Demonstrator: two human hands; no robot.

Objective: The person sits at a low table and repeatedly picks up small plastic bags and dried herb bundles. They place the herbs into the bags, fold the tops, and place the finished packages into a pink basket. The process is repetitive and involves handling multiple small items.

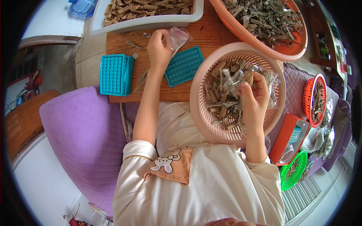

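Note:
My left hand (159,48) is over the far part of the table, fingers closed on the edge of a small clear plastic bag (179,38) with a reddish print. Just right of it lies a flat teal tray (184,66) with rows of round hollows. My right hand (257,92) is above a pink slotted basket (197,103), thumb and fingers pinching a short brown tube-like piece (249,78). Inside the basket are several brown tubes (223,112), dried grey-green plant sprigs and crumpled clear plastic wrap (232,83).
A stack of teal trays (113,75) stands at the table's left edge. Behind are a white bin (98,19) of brown pieces and an orange basin (241,32) of dried sprigs. On the right sit a red basket (307,100), a red box (279,145) and a green basket (304,165).

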